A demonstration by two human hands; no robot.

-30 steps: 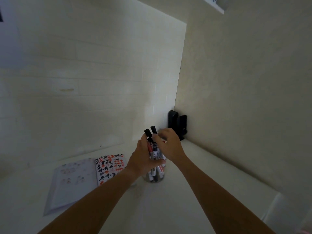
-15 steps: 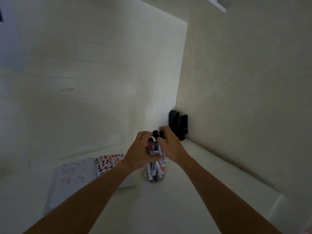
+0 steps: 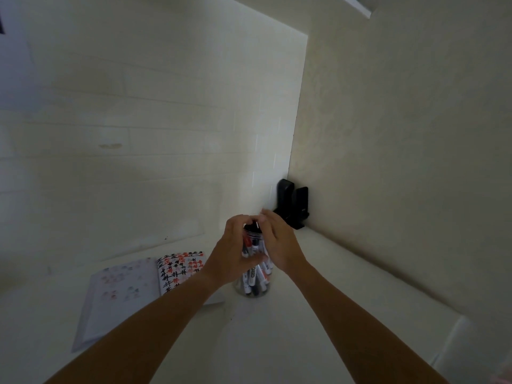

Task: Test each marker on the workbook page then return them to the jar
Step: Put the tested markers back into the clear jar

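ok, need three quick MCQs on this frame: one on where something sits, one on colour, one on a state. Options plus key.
1. Where does the open workbook lie relative to the jar?
A. to its left
B. to its right
C. under it

2. What colours are the marks on the workbook's right-hand page?
A. blue and green
B. black and red
C. yellow only

3. What is the left hand doing?
A. lying flat on the workbook
B. gripping the jar
C. hanging idle off the counter

Key: 1 A, the workbook sits left of the jar. 2 B, black and red marks fill that page. 3 B, its fingers wrap around the jar while the right hand is at the marker tops.
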